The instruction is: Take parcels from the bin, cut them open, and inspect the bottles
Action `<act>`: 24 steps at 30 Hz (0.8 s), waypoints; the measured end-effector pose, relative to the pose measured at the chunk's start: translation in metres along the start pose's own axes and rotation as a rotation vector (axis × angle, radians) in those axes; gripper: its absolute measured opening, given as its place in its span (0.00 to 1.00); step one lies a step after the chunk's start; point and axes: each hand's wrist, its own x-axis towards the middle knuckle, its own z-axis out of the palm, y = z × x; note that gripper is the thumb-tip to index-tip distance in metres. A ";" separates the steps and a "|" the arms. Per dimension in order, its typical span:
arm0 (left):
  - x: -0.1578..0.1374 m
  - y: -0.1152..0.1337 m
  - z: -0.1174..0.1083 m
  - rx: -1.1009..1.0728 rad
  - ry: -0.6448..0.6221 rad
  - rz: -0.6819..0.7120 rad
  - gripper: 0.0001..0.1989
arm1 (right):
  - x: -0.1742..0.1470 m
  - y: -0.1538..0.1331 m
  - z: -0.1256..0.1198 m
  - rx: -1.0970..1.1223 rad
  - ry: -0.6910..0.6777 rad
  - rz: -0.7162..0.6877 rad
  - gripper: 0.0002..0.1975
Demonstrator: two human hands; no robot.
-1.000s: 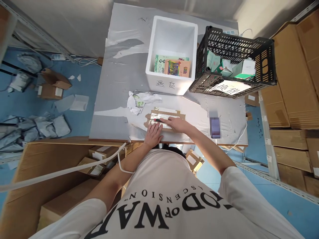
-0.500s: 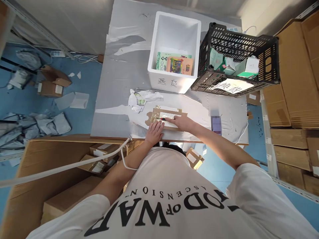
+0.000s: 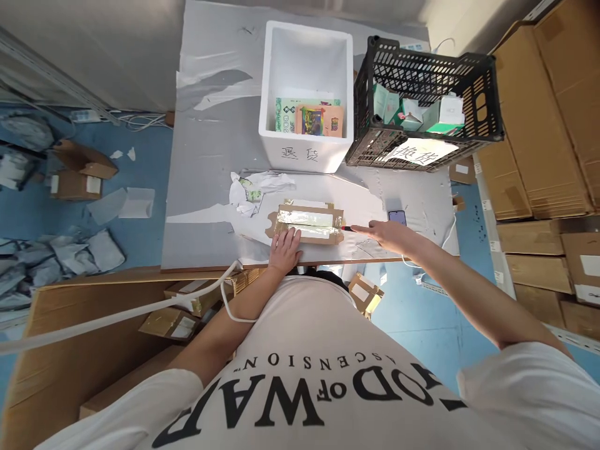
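Observation:
A small cardboard box (image 3: 307, 234) with shiny tape and white labels lies flat on the table near its front edge. My left hand (image 3: 284, 250) rests flat on the box's lower left side, fingers stretched out. At the box's right end my right hand (image 3: 391, 234) grips a slim utility knife (image 3: 347, 229) with a red and black body. Its tip is at the right end of the box's long middle seam; the blade is too small to make out. Crumpled white paper (image 3: 248, 192) with a green print lies just behind the box.
A white foam box (image 3: 307, 153) holding colourful flat packs stands behind, beside a black plastic crate (image 3: 426, 128) of small green-and-white boxes. A phone (image 3: 397, 217) lies near my right hand. Stacked cartons (image 3: 534, 244) stand right; an open carton (image 3: 107, 300) is at lower left.
My right hand has drawn the knife rightward along the box, from its left part to its right end. My left hand stays on the box. The view has shifted slightly.

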 end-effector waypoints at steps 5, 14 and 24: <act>0.001 0.002 -0.004 0.022 -0.009 0.009 0.35 | -0.042 0.033 0.010 0.185 0.302 0.023 0.26; -0.005 0.002 -0.016 0.082 -0.030 0.056 0.37 | 0.070 0.014 0.144 0.526 0.468 0.779 0.32; 0.003 0.003 -0.046 -0.014 -0.034 0.048 0.28 | 0.088 -0.021 0.136 0.783 0.655 0.526 0.34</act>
